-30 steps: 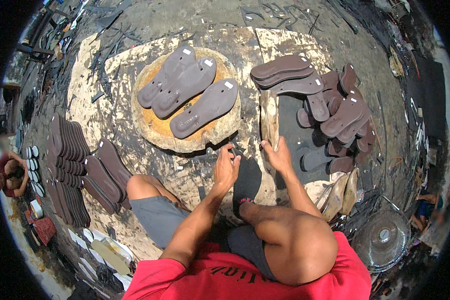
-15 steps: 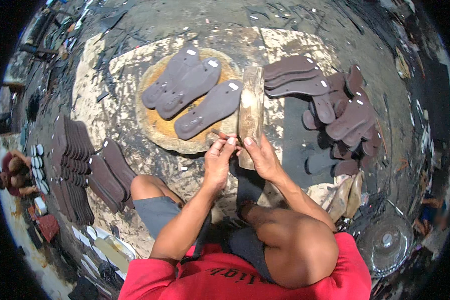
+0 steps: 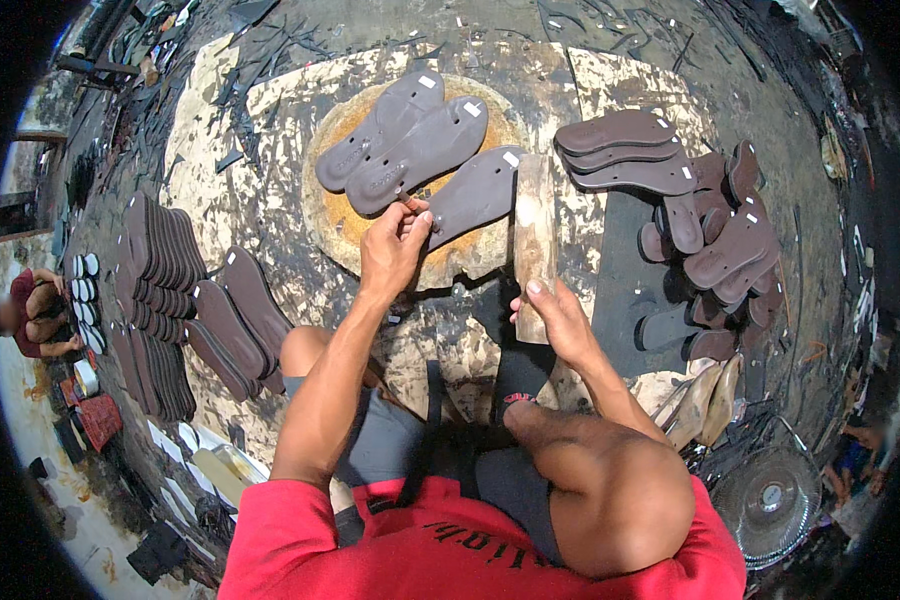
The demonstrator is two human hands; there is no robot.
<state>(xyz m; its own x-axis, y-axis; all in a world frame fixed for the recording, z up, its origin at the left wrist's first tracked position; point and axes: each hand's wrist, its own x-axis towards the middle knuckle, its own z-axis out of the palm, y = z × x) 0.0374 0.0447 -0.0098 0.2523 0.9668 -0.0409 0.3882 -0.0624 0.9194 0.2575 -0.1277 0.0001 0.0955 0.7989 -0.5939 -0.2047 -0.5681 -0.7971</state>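
My left hand (image 3: 390, 250) pinches a short, thin brown rod (image 3: 407, 202), its exact kind unclear, at the heel end of the nearest grey-brown sandal sole (image 3: 475, 195). That sole lies on a round slab (image 3: 332, 228) with a rust-coloured top. Beyond it, two more soles, one (image 3: 425, 150) partly covering the other (image 3: 370, 130), rest on the slab. Each bears a small white label near the toe. My right hand (image 3: 568, 320) is closed round the near end of a flat wooden bar (image 3: 536, 225), which points away from me along the slab's right side.
Stacked brown soles (image 3: 165, 255) stand at the left, with loose soles (image 3: 255, 290) beside them. More soles (image 3: 625, 145) are piled at the right around a black sheet (image 3: 620, 270). A fan (image 3: 770, 500) sits lower right. A person (image 3: 40, 315) crouches at the far left.
My left hand has moved away from the wooden bar, left and forward to the sole, carrying the rod. My right hand still grips the bar. The whole view has shifted a little.
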